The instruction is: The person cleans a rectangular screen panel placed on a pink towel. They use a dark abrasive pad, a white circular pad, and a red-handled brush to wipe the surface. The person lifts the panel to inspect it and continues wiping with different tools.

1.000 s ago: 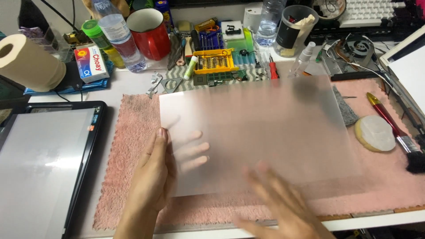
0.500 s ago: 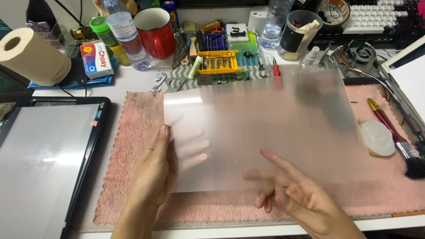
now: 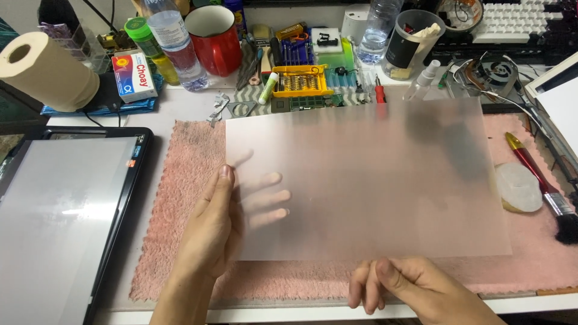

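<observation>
A frosted translucent sheet (image 3: 373,180) is held flat just above a pink towel (image 3: 180,198) spread on the desk (image 3: 180,102), and everything else is placed from that sheet. The left hand (image 3: 220,222) clamps the sheet's left edge, thumb on top and fingers showing dimly through from below. The right hand (image 3: 415,289) sits at the sheet's near edge with fingers curled; whether it pinches the edge or only touches it is hard to tell. Beyond the sheet's far left corner lies a small white and red box (image 3: 135,75) with a sun-like yellow mark, resting on a blue packet. Past that box stand a clear plastic bottle (image 3: 174,39), a green-capped bottle (image 3: 144,36) and a red mug (image 3: 217,39), contents hidden. Beyond the sheet's far edge sits a yellow tray (image 3: 300,81) of screwdriver bits, and further right a clear cup (image 3: 408,45) with a black label holds pale crumpled material. A paper roll (image 3: 45,72) lies far to the left. Left of the towel rests a black-framed screen panel (image 3: 60,216). Right of the sheet lie a white disc (image 3: 519,186) and a red-handled brush (image 3: 542,183).
</observation>
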